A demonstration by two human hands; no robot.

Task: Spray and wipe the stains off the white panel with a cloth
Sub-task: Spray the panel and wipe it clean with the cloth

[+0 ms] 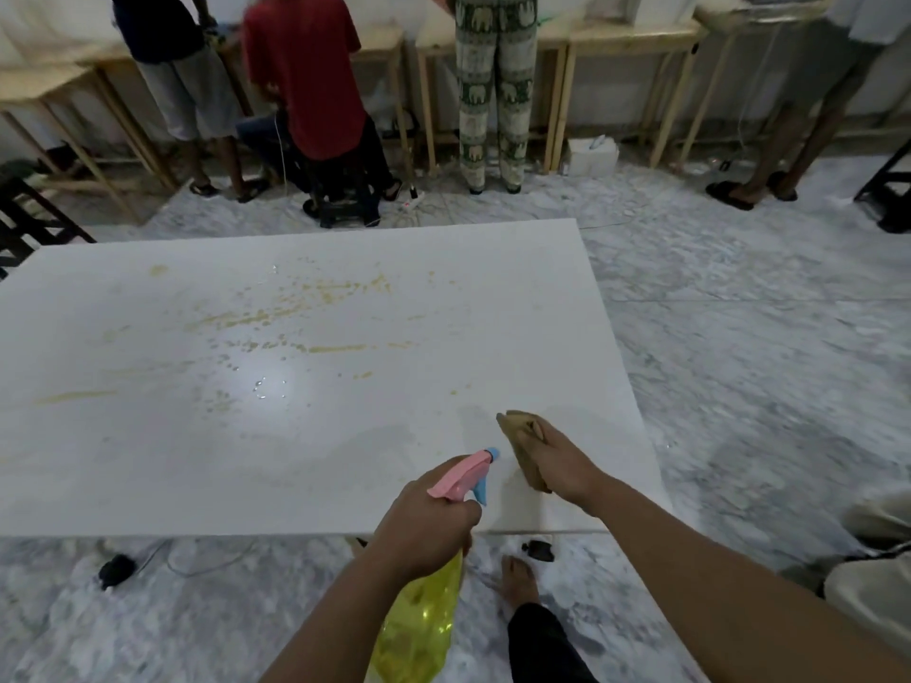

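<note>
Head view: a flat, glossy white panel (305,386) lies low over the marbled grey floor (739,337), streaked with yellowish stains (276,317) toward 11 o'clock and beaded with droplets. At 5 o'clock the right hand (562,468) presses a crumpled tan cloth (522,443) onto it, fingers curled over. The left hand (426,522) grips a translucent yellow spray bottle (419,628) by its pink head.
</note>
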